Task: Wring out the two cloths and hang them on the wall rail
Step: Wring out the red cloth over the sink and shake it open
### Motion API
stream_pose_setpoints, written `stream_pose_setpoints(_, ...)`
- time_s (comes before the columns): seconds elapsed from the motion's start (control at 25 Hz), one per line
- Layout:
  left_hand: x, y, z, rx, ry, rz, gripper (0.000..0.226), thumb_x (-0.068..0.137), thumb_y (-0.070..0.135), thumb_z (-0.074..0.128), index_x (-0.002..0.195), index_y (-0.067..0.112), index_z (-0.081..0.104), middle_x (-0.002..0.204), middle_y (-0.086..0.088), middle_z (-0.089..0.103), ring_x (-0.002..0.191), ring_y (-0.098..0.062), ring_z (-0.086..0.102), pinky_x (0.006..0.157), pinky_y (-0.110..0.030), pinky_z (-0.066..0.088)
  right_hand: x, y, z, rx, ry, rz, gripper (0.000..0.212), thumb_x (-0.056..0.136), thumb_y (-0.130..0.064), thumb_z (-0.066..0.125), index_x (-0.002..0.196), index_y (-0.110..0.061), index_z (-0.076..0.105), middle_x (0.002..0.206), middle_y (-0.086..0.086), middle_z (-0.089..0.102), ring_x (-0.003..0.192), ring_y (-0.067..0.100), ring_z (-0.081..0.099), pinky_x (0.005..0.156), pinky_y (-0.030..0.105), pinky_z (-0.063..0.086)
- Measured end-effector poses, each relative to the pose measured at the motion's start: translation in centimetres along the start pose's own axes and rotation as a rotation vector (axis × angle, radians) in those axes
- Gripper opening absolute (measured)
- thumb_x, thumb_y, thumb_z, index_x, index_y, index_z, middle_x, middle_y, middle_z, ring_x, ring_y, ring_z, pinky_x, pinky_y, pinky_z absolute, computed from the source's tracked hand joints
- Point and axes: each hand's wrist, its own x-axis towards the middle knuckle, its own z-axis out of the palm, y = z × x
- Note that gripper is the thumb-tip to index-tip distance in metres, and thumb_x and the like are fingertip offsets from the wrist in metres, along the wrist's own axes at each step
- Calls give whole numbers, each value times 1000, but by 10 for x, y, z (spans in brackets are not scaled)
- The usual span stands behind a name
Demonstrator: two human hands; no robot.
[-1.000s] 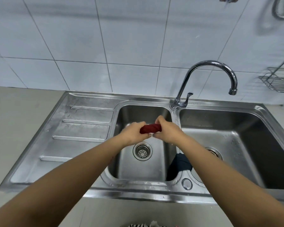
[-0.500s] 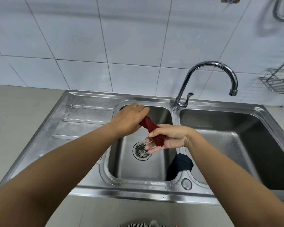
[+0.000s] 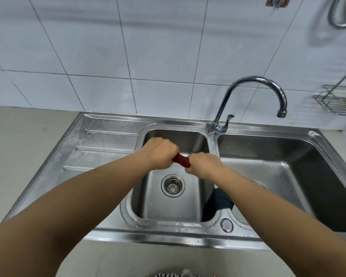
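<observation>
A dark red cloth, twisted into a tight roll, is held over the small left basin of a steel double sink. My left hand grips its left end and my right hand grips its right end, both fists closed; only a short stretch of cloth shows between them. A dark blue cloth lies draped over the divider between the two basins, partly hidden under my right forearm. No wall rail is clearly in view.
The curved faucet stands behind the divider, spout over the large right basin. A ribbed drainboard lies to the left. A wire rack hangs on the tiled wall at right, a metal hose above it.
Half a second ago my right hand was palm up with loosened fingers on the tilted roll. Now both fists are turned down, closed tight, and the cloth lies nearly level between them.
</observation>
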Motion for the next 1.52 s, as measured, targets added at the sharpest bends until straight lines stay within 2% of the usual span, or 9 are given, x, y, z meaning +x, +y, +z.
stream_pose_setpoints(0.16,1,19,4,-468,-164,-224,7,78,21,54,74,15,56,77,-4,65,75,-30,64,61,-29,47,8,14,-3,-237,302,-114,28,95,-39,49,110,-16,56,100,4,69,92,30,67,63,32,39)
stream_pose_setpoints(0.4,-16,44,2,-1707,-203,-516,25,77,4,55,68,20,38,52,2,28,39,-11,17,41,-17,13,11,23,-13,-239,497,-228,17,98,-31,42,104,-17,49,93,4,64,82,29,66,56,33,35)
stream_pose_setpoints(0.6,-20,54,2,-2138,-216,-576,30,81,2,50,63,19,32,41,7,22,30,-6,13,35,-13,9,14,21,-15,-205,558,-285,15,97,-28,45,104,-17,50,88,5,63,76,31,65,55,33,35)
stream_pose_setpoints(0.88,-21,57,-1,-2324,-268,-585,39,86,6,47,56,18,26,32,9,21,25,-5,15,30,-16,8,14,15,-17,-131,595,-276,14,95,-24,46,102,-15,53,88,7,65,76,33,64,57,33,37)
stream_pose_setpoints(1.04,-16,46,5,-2026,-151,-571,21,86,6,55,70,15,46,42,7,27,32,-6,18,35,-16,12,18,15,-16,-108,533,-203,18,93,-28,51,104,-15,48,95,7,63,83,34,65,59,33,37)
stream_pose_setpoints(1.12,-10,33,9,-1792,-91,-565,10,86,14,63,87,16,53,51,5,34,39,-7,25,38,-18,20,21,18,-14,37,499,-173,34,87,-29,61,113,-15,44,108,9,60,93,35,63,65,36,42)
stream_pose_setpoints(1.28,-4,8,17,-1799,-110,-630,34,87,55,58,98,22,56,61,3,43,44,-9,36,42,-19,29,27,27,-7,596,460,-87,61,82,-30,69,133,-21,38,128,7,50,101,27,62,89,41,50)
stream_pose_setpoints(1.44,-3,4,25,-1806,-138,-641,46,93,62,37,105,25,62,65,0,51,49,-12,43,44,-19,33,28,25,-9,1071,384,-75,23,87,-23,67,107,-25,55,102,3,64,81,18,66,78,36,55)
stream_pose_setpoints(1.52,-4,6,27,-1736,-96,-611,34,95,54,40,100,27,59,73,-2,54,57,-14,47,51,-23,37,29,25,-12,1049,444,-67,12,88,-17,66,92,-20,54,90,3,64,77,20,63,77,38,52)
